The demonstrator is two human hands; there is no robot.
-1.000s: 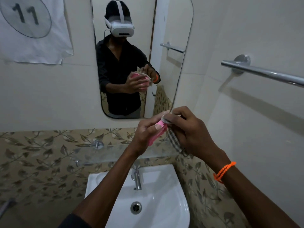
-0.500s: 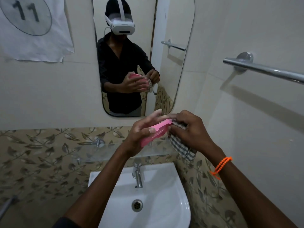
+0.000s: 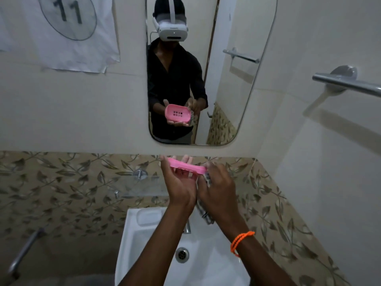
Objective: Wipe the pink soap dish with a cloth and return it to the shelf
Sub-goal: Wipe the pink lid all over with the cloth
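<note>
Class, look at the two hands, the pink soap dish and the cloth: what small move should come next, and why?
Probably set the pink plastic soap dish down on the glass shelf just below. The left hand holds it level, and the right hand keeps the checked cloth bunched at its end, not over it.

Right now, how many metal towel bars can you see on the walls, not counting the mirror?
1: the towel bar runs along the right wall, above the hands. The bar seen in the mirror looks like its reflection. A metal pipe at lower left is something else.
</note>
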